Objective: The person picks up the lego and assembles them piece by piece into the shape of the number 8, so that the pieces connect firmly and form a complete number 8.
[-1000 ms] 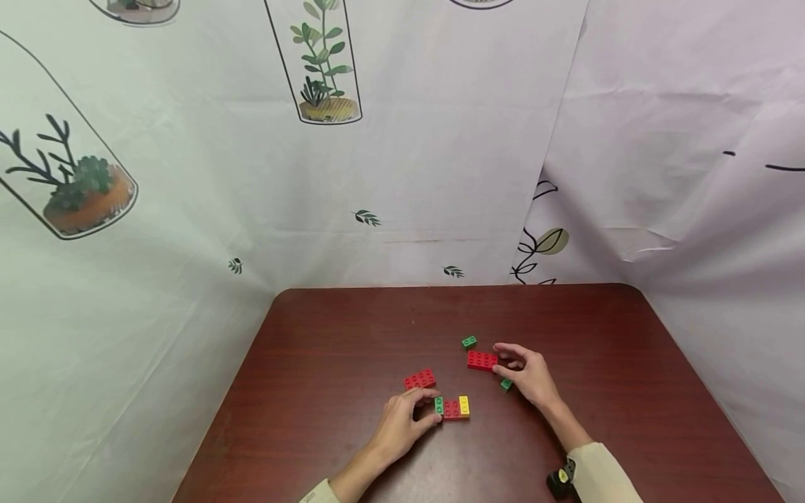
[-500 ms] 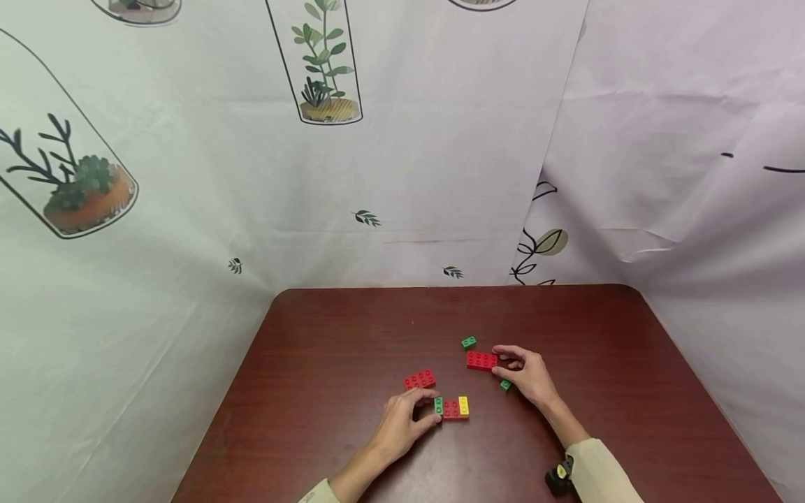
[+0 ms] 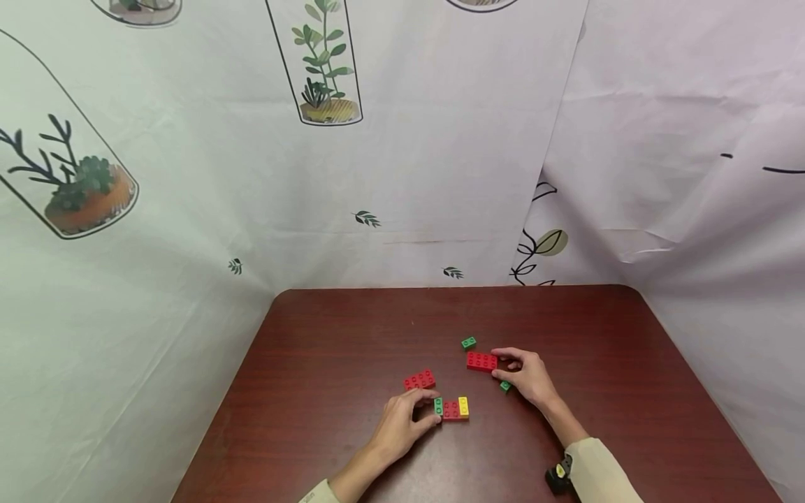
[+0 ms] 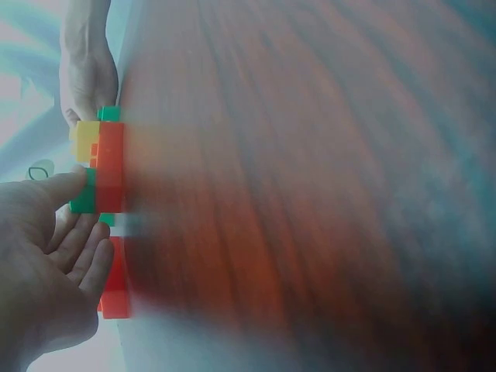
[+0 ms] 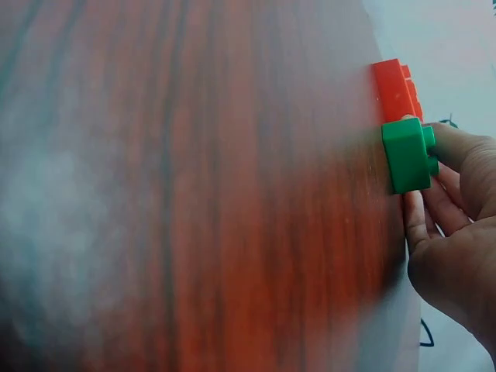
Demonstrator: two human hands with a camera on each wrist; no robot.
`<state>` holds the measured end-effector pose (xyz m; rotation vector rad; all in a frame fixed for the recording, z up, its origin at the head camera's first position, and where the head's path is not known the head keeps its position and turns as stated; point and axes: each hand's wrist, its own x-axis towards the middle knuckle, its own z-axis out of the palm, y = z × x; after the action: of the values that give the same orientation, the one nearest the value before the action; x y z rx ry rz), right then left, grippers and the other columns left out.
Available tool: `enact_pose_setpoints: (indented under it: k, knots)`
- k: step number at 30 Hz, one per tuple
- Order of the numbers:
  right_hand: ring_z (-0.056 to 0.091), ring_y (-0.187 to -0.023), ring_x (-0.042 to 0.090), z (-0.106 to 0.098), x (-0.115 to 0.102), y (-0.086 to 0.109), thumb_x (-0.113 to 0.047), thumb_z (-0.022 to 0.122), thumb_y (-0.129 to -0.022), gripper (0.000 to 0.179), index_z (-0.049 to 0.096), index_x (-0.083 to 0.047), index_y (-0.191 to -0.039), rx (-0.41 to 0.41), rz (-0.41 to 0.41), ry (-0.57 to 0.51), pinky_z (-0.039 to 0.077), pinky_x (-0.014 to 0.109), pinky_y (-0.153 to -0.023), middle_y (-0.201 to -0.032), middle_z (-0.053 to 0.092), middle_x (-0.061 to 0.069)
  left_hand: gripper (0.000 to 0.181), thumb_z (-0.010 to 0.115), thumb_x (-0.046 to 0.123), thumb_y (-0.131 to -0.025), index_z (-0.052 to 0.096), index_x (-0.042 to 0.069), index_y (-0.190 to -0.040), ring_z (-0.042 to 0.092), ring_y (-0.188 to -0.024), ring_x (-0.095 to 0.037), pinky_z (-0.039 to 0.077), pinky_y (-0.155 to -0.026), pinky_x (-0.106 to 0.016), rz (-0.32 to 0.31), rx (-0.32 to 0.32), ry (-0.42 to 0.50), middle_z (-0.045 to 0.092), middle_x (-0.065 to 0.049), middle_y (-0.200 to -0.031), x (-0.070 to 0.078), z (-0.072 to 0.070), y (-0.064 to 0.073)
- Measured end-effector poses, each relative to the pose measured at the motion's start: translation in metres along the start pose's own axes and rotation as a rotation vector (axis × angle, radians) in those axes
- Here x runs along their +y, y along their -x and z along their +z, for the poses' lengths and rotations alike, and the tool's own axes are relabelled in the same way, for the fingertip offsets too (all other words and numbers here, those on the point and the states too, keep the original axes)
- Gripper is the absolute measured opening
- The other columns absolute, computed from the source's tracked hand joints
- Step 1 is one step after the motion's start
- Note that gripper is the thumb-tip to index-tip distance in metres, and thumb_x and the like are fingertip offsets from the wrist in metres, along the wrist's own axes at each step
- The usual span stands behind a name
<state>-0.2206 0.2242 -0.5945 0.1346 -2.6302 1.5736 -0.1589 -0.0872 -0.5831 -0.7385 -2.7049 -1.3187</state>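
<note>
Head view took in, nearest, the pale sleeves (image 3: 600, 469), with a black device (image 3: 557, 479) at the right wrist. Further in, the left hand (image 3: 399, 423) came from the table's near side, thumb and fingers curled, pinching the left end of a stack (image 3: 451, 410). This lay flat near the middle of the table (image 3: 302, 433), its long sides roughly parallel to the far edge. It had a red base, a two-stud green piece on its left end, a two-stud yellow piece on its right, and four red studs between. Broad wood stretched from the left hand to the left edge.

Just beyond the left fingers, a left red brick (image 3: 419, 379) sat askew, studs up. Across to the right, a near green block (image 3: 506, 385) lay beside the right thumb. The right hand (image 3: 530, 377) grasped the right end of a far red brick (image 3: 481, 361) between thumb and forefinger; ample tabletop ran from that hand to the right edge. Just past that brick, a far green block (image 3: 468, 343) sat tilted in line, well short of the far edge and its rounded corners. Behind that edge hung printed cloth (image 3: 415, 168).
</note>
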Motion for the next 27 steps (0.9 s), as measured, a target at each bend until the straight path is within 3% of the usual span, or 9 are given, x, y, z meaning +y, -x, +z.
enact_pose_setpoints:
  k: [15,27]
  knots:
    - [0.066,-0.094,0.027,-0.0012,0.0005,0.0015,-0.001,0.086,-0.088,0.033,0.077,-0.001,-0.119,0.012,0.005,-0.064,0.055,0.023,-0.078,-0.111,0.074,0.016,0.031,0.085,0.019,-0.093,0.076,0.011,-0.121,0.073,-0.104,-0.018,0.060,-0.089,-0.035,0.031,0.016,0.013,0.076,0.000,-0.114,-0.0008,0.0005,0.0012]
    - [0.071,-0.106,0.027,-0.0045,0.0016,0.0027,0.009,0.081,-0.089,0.035,0.072,0.006,-0.122,0.023,-0.040,-0.227,0.057,0.018,-0.085,-0.121,0.072,0.026,0.032,0.086,0.018,-0.092,0.076,0.011,-0.121,0.072,-0.105,-0.017,0.059,-0.090,-0.035,0.014,0.009,0.003,0.076,0.001,-0.114,-0.0010,0.0008,0.0005]
